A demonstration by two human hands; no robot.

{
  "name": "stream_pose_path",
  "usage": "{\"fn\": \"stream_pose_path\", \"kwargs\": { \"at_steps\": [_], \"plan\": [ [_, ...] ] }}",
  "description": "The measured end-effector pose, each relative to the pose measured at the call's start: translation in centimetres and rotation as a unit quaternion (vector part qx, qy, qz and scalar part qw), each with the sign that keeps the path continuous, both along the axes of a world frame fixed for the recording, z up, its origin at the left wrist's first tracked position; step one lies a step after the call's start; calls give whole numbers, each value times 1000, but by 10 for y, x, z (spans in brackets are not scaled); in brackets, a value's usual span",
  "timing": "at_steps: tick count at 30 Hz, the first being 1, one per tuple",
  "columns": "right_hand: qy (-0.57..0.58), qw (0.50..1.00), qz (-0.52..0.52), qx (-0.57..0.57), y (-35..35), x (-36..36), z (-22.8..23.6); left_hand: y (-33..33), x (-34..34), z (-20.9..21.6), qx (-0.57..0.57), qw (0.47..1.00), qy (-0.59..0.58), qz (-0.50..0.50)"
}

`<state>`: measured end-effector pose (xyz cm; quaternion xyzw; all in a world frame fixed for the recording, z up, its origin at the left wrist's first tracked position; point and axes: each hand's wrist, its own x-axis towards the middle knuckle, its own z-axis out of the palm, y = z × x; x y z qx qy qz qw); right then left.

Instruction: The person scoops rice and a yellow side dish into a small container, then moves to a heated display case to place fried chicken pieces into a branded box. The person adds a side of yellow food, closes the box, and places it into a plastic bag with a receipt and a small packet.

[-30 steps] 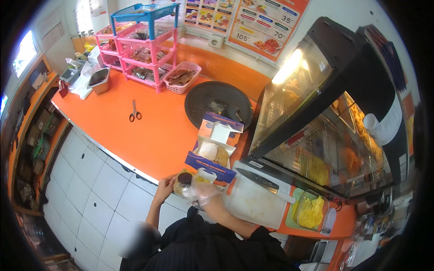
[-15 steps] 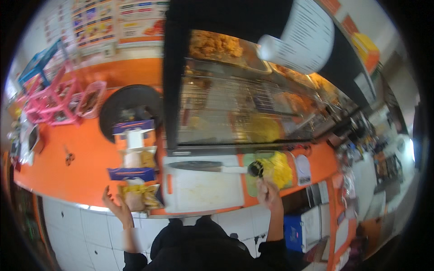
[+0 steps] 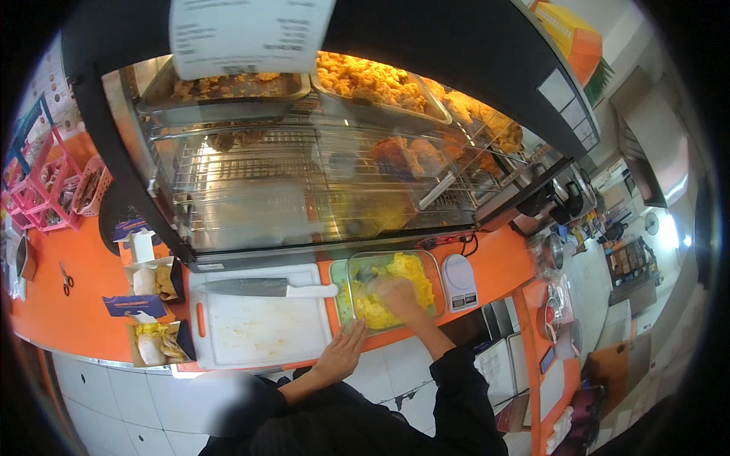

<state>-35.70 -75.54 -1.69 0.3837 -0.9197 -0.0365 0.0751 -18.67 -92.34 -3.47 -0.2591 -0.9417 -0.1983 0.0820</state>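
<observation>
My right hand (image 3: 398, 298) is closed on a small dark scoop (image 3: 366, 273), reaching into a clear rectangular dish (image 3: 437, 277). Soft yellow food (image 3: 411, 272), perhaps rice, fills much of the dish, and the scoop's cup is down in it at the left side. Fingers stretched and together, my left hand (image 3: 342, 355) rests by the dish's near left corner, holding nothing. Beside it lies a white cutting board (image 3: 258, 327) with a white-handled knife (image 3: 247, 287) across its far part. The scoop's handle is mostly hidden by my right hand.
Two open takeaway boxes (image 3: 182, 338) with food stand left of the board. A kitchen scale (image 3: 458, 281) sits right of the dish. Behind rises a glass display warmer (image 3: 251, 216) with trays of fried food. Scissors (image 3: 66, 280) and a pink rack (image 3: 57, 186) are at far left.
The view has swung right. My right hand has lowered the scoop from above the dish into the yellow food. My left hand has moved from beside the boxes to the dish's near left corner.
</observation>
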Motion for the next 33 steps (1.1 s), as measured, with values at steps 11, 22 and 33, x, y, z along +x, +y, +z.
{"fn": "stream_pose_path", "kwargs": {
  "at_steps": [11,22,33],
  "plan": [
    [-313,938,-78,-129,-17,85,33,7,1,-16,-96,994,-55,4],
    [-642,669,-162,-338,35,-3,31,2,-4,2,-76,996,-39,17],
    [-256,966,-21,-15,-20,57,32,7,-2,-4,-80,996,-42,22]
  ]
}}
